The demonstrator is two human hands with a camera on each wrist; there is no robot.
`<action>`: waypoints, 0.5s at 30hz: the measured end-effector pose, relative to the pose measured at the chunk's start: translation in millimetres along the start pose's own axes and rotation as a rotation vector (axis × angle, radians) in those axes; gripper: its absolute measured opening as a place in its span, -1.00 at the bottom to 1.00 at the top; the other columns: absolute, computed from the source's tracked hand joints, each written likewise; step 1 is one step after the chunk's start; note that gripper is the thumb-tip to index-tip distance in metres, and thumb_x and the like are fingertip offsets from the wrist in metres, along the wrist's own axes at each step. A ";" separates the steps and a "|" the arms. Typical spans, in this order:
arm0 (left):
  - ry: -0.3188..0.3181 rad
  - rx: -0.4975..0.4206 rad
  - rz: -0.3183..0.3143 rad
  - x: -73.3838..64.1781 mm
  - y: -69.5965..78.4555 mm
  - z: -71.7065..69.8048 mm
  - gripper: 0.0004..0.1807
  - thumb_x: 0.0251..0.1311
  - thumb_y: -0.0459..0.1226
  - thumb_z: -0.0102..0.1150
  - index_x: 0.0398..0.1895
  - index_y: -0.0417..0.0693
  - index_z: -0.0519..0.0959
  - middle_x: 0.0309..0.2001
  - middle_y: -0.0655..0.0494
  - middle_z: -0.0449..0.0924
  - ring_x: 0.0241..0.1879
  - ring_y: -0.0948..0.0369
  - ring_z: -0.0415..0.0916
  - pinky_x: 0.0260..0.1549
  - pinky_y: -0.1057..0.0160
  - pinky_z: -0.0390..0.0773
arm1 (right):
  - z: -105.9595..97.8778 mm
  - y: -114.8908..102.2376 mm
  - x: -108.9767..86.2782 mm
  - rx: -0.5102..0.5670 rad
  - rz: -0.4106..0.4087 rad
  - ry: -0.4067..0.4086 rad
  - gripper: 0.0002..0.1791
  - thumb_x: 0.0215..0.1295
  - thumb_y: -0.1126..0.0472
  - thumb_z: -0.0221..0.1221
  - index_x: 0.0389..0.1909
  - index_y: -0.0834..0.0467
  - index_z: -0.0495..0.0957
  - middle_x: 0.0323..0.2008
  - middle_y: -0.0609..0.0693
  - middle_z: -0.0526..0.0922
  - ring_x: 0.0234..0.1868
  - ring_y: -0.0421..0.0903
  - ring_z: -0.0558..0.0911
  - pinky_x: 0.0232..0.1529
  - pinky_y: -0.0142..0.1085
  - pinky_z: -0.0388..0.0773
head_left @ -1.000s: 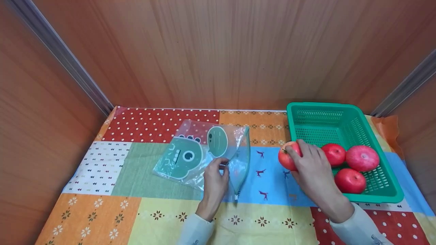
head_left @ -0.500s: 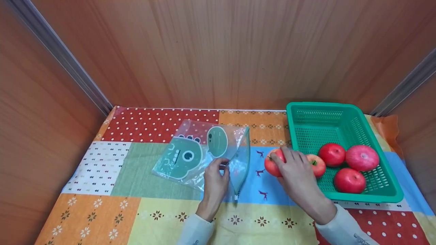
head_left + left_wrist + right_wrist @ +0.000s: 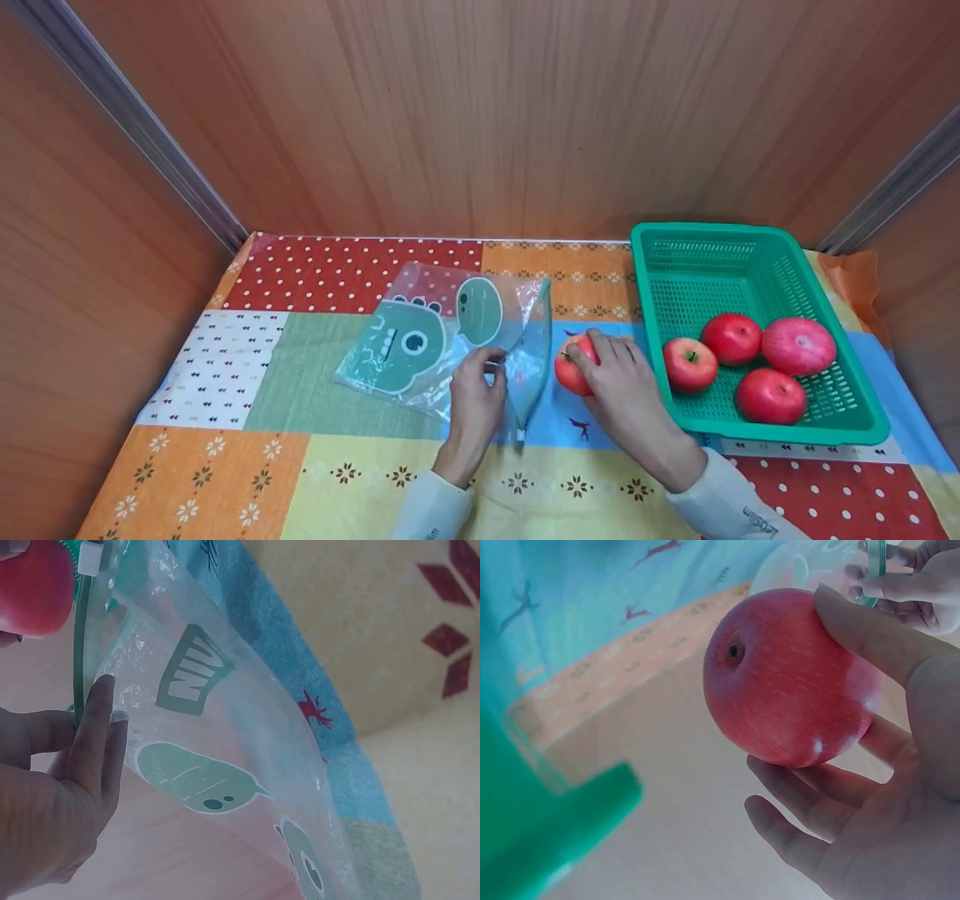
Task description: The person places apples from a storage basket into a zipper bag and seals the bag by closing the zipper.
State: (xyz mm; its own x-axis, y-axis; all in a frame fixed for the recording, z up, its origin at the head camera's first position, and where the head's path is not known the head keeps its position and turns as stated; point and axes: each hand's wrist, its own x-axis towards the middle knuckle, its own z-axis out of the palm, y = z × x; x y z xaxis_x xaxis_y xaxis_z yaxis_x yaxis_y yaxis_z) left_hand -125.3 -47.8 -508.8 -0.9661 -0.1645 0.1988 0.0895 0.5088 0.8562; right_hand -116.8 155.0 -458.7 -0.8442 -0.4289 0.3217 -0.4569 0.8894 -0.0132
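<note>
A clear zip bag with green cartoon prints lies across the middle of the cloth, its green zip edge facing right. My left hand pinches the upper layer near that edge; in the left wrist view the fingers grip the rim and the mouth gapes. My right hand holds a red apple between thumb and fingers, just right of the bag's mouth. The right wrist view shows the apple's dimpled underside. A white slider sits at one end of the zip.
A green plastic basket stands at the right with several red apples in its near half. Patchwork cloth covers the table. Wooden panels rise behind and at both sides.
My right hand has carried the apple leftward, from the basket's left rim to close by the bag's mouth. Another apple in the basket has come into sight. My left hand has kept its place.
</note>
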 end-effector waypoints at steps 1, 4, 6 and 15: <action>-0.002 0.001 -0.003 0.1 0.3 0.1 -0.79 0.35 -0.54 0.23 -0.06 -0.19 0.72 -0.09 -0.04 0.75 -0.13 0.08 0.72 -0.06 0.10 0.76 | 1.2 -1.1 1.1 0.003 -0.001 -0.008 -0.16 -0.26 0.18 0.75 0.18 0.11 0.64 0.15 0.29 0.64 0.13 0.27 0.64 0.18 0.17 0.64; -0.007 0.005 -0.021 0.3 1.1 0.2 -0.78 0.35 -0.53 0.24 -0.04 -0.17 0.72 -0.08 -0.03 0.75 -0.12 0.09 0.72 -0.05 0.09 0.76 | 4.4 -4.5 3.8 0.017 0.000 -0.033 -0.17 -0.21 0.16 0.74 0.19 0.10 0.63 0.18 0.28 0.63 0.14 0.26 0.64 0.20 0.16 0.63; -0.007 0.007 -0.026 0.6 1.6 0.5 -0.78 0.35 -0.54 0.24 -0.04 -0.17 0.72 -0.08 -0.03 0.75 -0.12 0.09 0.71 -0.05 0.09 0.76 | 6.4 -6.8 4.7 0.035 0.006 -0.057 -0.17 -0.19 0.15 0.74 0.21 0.10 0.62 0.20 0.28 0.62 0.16 0.26 0.63 0.22 0.16 0.62; 0.004 0.006 -0.002 -1.0 1.1 2.9 -0.79 0.33 -0.55 0.25 -0.07 -0.20 0.72 -0.10 -0.04 0.76 -0.15 0.07 0.72 -0.07 0.06 0.77 | 15.4 -16.4 5.5 0.090 0.035 -0.120 -0.17 -0.11 0.16 0.71 0.26 0.09 0.60 0.28 0.29 0.58 0.23 0.28 0.59 0.28 0.21 0.57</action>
State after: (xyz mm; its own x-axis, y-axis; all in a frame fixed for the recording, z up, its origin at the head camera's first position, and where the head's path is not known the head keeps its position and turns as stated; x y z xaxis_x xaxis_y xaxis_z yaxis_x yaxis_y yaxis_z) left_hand -124.9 -44.6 -509.5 -0.9652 -0.1693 0.1991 0.0859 0.5137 0.8536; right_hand -118.3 135.6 -471.3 -0.8849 -0.4187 0.2041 -0.4456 0.8885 -0.1093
